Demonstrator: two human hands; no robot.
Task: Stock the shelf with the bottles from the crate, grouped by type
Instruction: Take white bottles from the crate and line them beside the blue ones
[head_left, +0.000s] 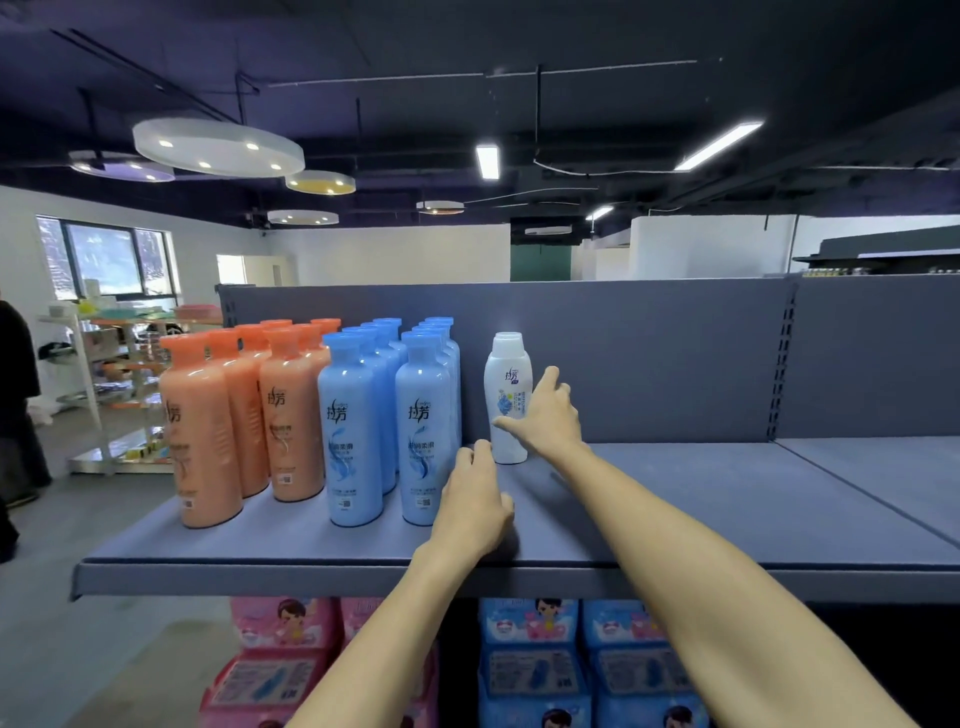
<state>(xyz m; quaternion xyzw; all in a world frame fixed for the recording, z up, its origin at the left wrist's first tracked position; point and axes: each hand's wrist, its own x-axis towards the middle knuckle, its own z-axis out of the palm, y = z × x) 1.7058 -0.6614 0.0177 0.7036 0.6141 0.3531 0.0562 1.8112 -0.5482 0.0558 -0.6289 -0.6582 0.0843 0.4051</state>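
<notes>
Two bare forearms are showing from the near edge, with no sleeve reaching into view on either one. The left hand (470, 501) is wearing no glove, ring, or watch, and its wrist is bare. The right hand (545, 410) is likewise going ungloved, with no band or jewellery showing at its wrist. Fingernails are looking short and unpainted.
</notes>
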